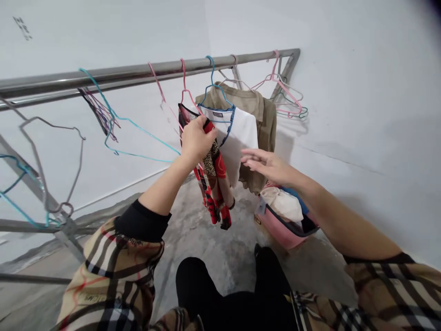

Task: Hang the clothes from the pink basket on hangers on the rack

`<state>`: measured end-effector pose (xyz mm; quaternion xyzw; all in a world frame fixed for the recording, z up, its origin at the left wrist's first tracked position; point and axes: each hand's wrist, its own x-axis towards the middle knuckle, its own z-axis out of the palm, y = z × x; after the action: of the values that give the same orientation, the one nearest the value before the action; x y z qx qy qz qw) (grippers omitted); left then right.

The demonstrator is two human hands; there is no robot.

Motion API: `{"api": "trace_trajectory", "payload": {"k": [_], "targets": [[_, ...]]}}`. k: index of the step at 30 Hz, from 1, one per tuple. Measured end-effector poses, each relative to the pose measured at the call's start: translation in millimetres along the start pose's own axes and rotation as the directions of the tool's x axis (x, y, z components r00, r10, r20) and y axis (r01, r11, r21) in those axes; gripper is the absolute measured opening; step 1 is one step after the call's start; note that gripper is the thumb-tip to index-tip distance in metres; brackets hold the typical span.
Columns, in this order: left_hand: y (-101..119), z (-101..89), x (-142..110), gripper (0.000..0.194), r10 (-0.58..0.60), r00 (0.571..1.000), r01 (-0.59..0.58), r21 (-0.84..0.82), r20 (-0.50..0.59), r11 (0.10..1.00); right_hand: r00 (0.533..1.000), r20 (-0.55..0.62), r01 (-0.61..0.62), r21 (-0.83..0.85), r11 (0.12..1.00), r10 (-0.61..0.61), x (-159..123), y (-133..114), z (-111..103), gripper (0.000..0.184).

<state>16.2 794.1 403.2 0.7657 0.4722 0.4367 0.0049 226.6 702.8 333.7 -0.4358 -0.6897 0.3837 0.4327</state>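
Observation:
A red, black and leopard-patterned garment (218, 168) hangs from a pink hanger (183, 82) on the metal rail. My left hand (198, 140) is closed on its upper edge near the shoulder, with the fingertips partly hidden by the cloth. Just behind it, a white top with blue trim (246, 133) hangs on a blue hanger (212, 80). My right hand (263, 165) is in front of the white top, fingers stretched out and holding nothing; whether it touches the cloth I cannot tell. Farther along hangs an olive-brown shirt (268, 124).
The steel rail (138, 69) runs along the white wall. Bare hangers, such as a turquoise one (138, 124) and a grey one (36, 151), hang at left; pink and green ones (291, 99) hang at right. A pink basket (282, 232) with clothes stands on the concrete floor.

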Motion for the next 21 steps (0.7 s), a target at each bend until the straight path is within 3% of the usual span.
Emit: {"api": "trace_trajectory", "payload": {"k": [4, 7, 9, 11, 14, 16, 18, 21], "targets": [[18.9, -18.4, -26.2, 0.019, 0.151, 0.977, -0.196, 0.37, 0.148, 0.908, 0.996, -0.036, -0.073, 0.229, 0.971, 0.083, 23.4, -36.4, 21.2, 0.054], [26.2, -18.7, -48.6, 0.028, 0.209, 0.929, -0.324, 0.398, 0.306, 0.858, 0.989, -0.017, -0.13, 0.394, 0.91, 0.148, 39.6, -51.8, 38.4, 0.05], [25.1, -14.8, -59.6, 0.028, 0.194, 0.899, -0.343, 0.354, 0.393, 0.87, 0.986, 0.004, -0.153, 0.434, 0.888, 0.168, 45.9, -51.6, 48.8, 0.047], [19.9, -10.9, -66.1, 0.024, 0.147, 0.893, -0.281, 0.272, 0.425, 0.921, 0.985, 0.059, -0.171, 0.418, 0.892, 0.161, 46.4, -41.9, 57.6, 0.05], [8.6, -7.0, -70.8, 0.009, 0.037, 0.908, -0.064, 0.051, 0.417, 0.997, 0.977, 0.202, -0.145, 0.361, 0.921, 0.074, 34.5, -12.7, 68.0, 0.069], [2.9, -3.6, -74.4, 0.006, -0.009, 0.898, 0.079, -0.14, 0.441, 0.987, 0.962, 0.272, -0.111, 0.31, 0.944, 0.024, 18.8, 11.8, 74.3, 0.079], [1.5, 2.4, -79.9, 0.014, 0.012, 0.867, 0.173, -0.324, 0.499, 0.93, 0.947, 0.31, -0.161, 0.223, 0.961, 0.086, -1.1, 36.2, 80.7, 0.076], [6.9, 16.8, -89.0, 0.02, 0.142, 0.798, 0.229, -0.512, 0.585, 0.828, 0.906, 0.323, -0.313, 0.073, 0.947, 0.275, -32.5, 65.9, 84.9, 0.053]]}}
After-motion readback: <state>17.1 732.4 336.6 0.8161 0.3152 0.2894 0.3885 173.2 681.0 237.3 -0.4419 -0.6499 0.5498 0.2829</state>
